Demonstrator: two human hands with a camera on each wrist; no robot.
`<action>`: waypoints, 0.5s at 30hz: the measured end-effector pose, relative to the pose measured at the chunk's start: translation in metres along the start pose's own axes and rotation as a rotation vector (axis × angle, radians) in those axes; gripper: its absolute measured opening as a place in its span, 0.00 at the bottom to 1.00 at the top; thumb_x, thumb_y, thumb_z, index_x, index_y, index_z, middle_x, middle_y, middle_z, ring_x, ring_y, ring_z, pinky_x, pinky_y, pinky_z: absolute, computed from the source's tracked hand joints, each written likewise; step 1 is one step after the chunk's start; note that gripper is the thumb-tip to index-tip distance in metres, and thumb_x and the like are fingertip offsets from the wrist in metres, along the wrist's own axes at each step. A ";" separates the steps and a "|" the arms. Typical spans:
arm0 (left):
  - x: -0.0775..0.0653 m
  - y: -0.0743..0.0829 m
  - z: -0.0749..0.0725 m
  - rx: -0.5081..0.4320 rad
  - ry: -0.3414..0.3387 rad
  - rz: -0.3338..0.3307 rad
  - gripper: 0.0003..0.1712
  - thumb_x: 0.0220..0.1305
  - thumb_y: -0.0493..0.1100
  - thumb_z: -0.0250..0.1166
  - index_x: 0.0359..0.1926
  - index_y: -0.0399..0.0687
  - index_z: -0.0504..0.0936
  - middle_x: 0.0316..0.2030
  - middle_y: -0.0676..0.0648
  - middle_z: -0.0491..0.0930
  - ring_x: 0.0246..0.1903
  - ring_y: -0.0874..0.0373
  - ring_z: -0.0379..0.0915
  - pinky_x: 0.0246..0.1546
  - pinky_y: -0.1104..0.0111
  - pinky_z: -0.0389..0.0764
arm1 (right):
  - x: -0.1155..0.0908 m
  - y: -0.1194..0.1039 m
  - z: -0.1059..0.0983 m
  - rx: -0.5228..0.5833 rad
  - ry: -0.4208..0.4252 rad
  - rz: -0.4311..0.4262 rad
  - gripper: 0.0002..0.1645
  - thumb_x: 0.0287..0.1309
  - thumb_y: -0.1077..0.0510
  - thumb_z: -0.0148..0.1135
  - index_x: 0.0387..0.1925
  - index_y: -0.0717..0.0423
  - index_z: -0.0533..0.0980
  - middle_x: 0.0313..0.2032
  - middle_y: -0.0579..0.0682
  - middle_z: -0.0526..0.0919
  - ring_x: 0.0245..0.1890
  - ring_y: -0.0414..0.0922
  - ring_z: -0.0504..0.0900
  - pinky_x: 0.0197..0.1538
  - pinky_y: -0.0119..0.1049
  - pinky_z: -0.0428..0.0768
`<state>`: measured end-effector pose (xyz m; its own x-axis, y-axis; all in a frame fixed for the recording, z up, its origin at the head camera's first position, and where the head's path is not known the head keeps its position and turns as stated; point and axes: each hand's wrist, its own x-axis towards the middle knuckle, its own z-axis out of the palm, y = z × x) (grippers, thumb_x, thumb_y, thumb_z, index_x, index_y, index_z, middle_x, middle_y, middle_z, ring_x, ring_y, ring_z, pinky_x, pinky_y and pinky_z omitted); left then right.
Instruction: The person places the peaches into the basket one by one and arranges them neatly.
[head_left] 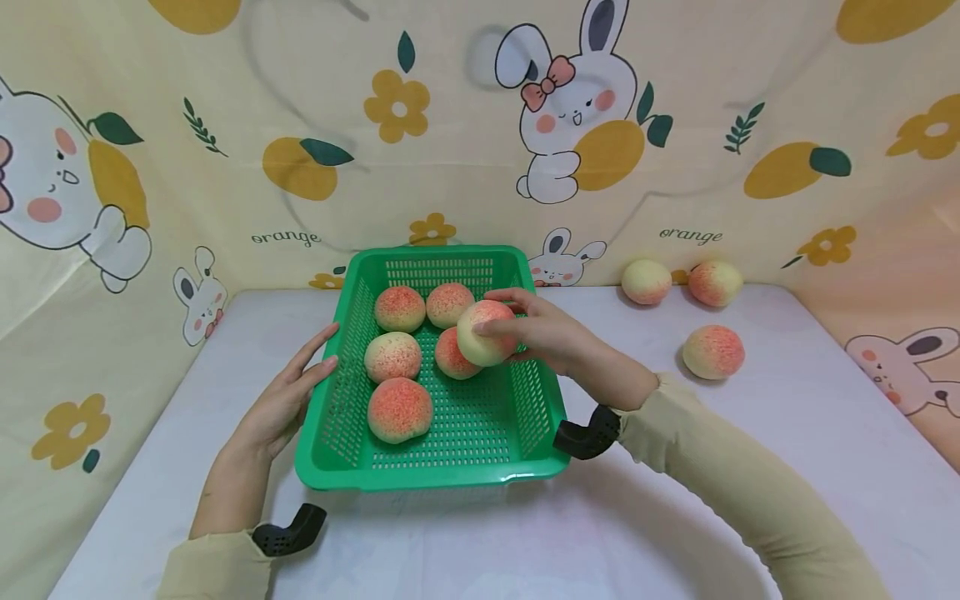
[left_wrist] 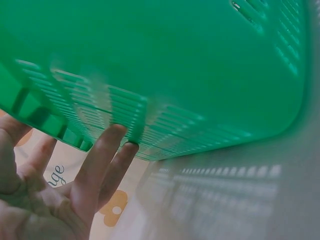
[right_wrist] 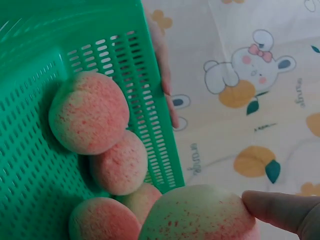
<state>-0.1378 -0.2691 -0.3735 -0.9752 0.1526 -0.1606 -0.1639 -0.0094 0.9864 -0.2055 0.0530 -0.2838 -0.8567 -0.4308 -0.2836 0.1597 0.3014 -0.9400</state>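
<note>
- Right hand [head_left: 546, 332]: its thumb and fingers grip a peach [head_left: 483, 335], pale on one side and red on the other, above the right half of the basket.
- Left hand [head_left: 283, 402]: fingers extended, touching the outside of the basket's left wall; it grips nothing.
- Basket [head_left: 435, 481]: green, with slotted walls and floor, between the two hands. The right hand and wrist hide part of its right rim.
- Under the held peach: a red peach [head_left: 453, 357], partly covered from above; whether the two touch I cannot tell.
- Left side of the basket, in a row from far to near: a far peach [head_left: 400, 309], a middle peach [head_left: 393, 357] and a near peach [head_left: 400, 411].
- Far end: a speckled peach [head_left: 448, 303] just beside the far peach.
- Wrists: a black piece [head_left: 588, 433] by the right cuff overlaps the basket's right edge in the head view; another black piece [head_left: 289, 531] is at the left cuff.
- Counter [head_left: 465, 550]: pale, under the basket. Right of it, well apart, are two peaches at the back, a pale one [head_left: 646, 282] and a redder one [head_left: 716, 283], and a third peach [head_left: 713, 352] nearer, beyond the right forearm.
- Behind: a cloth [head_left: 465, 108] printed with rabbits, fruit and flowers.
</note>
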 end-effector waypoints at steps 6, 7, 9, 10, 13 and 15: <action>0.000 0.000 0.000 -0.003 -0.005 0.005 0.37 0.73 0.54 0.52 0.75 0.67 0.45 0.53 0.45 0.70 0.42 0.59 0.82 0.40 0.62 0.84 | 0.002 0.000 0.010 -0.062 -0.040 0.036 0.35 0.60 0.57 0.61 0.67 0.54 0.60 0.65 0.57 0.58 0.55 0.55 0.71 0.51 0.50 0.78; 0.000 0.000 0.000 -0.003 -0.006 0.007 0.37 0.73 0.54 0.52 0.75 0.67 0.45 0.53 0.45 0.70 0.42 0.59 0.82 0.40 0.62 0.84 | 0.002 0.000 0.011 -0.073 -0.050 0.040 0.35 0.60 0.58 0.61 0.67 0.54 0.60 0.66 0.57 0.58 0.55 0.54 0.71 0.51 0.50 0.78; 0.001 0.000 0.000 -0.005 -0.005 0.006 0.36 0.72 0.54 0.52 0.75 0.67 0.46 0.53 0.46 0.70 0.42 0.59 0.82 0.40 0.61 0.84 | 0.003 0.001 0.012 -0.098 -0.072 0.047 0.34 0.60 0.58 0.61 0.66 0.54 0.61 0.66 0.57 0.58 0.53 0.54 0.72 0.47 0.47 0.78; 0.001 0.000 0.000 -0.007 -0.005 0.006 0.36 0.72 0.53 0.52 0.75 0.68 0.46 0.53 0.46 0.70 0.42 0.59 0.82 0.40 0.61 0.84 | 0.004 0.001 0.012 -0.113 -0.083 0.052 0.34 0.60 0.58 0.61 0.66 0.54 0.61 0.66 0.57 0.58 0.52 0.53 0.72 0.46 0.46 0.79; 0.001 -0.001 0.000 -0.009 -0.007 0.007 0.36 0.73 0.53 0.52 0.75 0.68 0.46 0.53 0.47 0.70 0.42 0.59 0.83 0.40 0.61 0.84 | 0.006 0.003 0.015 -0.164 -0.120 0.075 0.33 0.58 0.58 0.62 0.64 0.53 0.63 0.65 0.58 0.59 0.50 0.53 0.73 0.45 0.47 0.79; 0.001 0.000 0.000 -0.011 -0.009 0.009 0.36 0.73 0.53 0.52 0.75 0.67 0.46 0.53 0.46 0.70 0.42 0.59 0.83 0.39 0.61 0.84 | 0.008 0.004 0.017 -0.191 -0.142 0.096 0.32 0.58 0.58 0.64 0.63 0.53 0.65 0.65 0.58 0.61 0.51 0.53 0.73 0.47 0.50 0.80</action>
<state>-0.1388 -0.2692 -0.3741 -0.9752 0.1617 -0.1511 -0.1566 -0.0219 0.9874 -0.2036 0.0357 -0.2931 -0.7628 -0.5034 -0.4060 0.1298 0.4958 -0.8587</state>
